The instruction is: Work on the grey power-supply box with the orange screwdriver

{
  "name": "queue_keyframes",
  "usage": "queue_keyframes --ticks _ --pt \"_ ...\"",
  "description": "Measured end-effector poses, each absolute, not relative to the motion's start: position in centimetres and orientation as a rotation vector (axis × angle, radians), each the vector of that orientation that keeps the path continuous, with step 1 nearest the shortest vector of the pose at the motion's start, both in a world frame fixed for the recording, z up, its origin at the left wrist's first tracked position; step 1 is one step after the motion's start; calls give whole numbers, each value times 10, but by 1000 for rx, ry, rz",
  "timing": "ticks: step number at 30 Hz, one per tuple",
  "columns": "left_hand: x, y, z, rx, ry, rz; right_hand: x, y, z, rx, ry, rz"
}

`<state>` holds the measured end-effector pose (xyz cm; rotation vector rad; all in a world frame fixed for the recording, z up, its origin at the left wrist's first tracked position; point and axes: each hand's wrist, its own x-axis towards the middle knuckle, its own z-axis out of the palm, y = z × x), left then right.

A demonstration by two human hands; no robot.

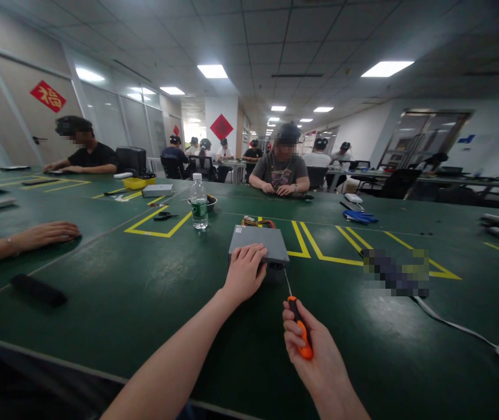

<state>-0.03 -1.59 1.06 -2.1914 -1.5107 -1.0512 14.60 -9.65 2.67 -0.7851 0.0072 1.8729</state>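
Observation:
A grey metal box (pixel 263 242) lies on the green table (pixel 144 291) in front of me, with coloured wires (pixel 258 222) at its far side. My left hand (pixel 245 271) rests on the box's near left corner, fingers curled over its edge. My right hand (pixel 308 344) is closed round the orange handle of a screwdriver (pixel 298 324). The screwdriver's thin shaft points at the near face of the box.
A water bottle (pixel 199 203) stands left of the box, with scissors (pixel 165 216) inside a yellow-taped square. Another person's hand (pixel 45 233) lies flat at left, a black bar (pixel 38 289) near it. A white cable (pixel 450 324) runs right. People sit at the far side.

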Motion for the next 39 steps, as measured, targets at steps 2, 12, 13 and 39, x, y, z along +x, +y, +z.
queue_keyframes --ticks 2,12,13,39 --pt "0 -16 11 -2191 -1511 -1055 146 -96 26 -804 -17 1871" --pt "0 -15 10 -2201 -1510 -1034 140 -96 23 -871 -79 1759" --pt "0 -15 10 -2203 -1510 -1032 141 -96 24 -848 -82 1774" --pt "-1 -13 8 -2205 -1487 -1045 118 -97 19 -908 -207 1844"
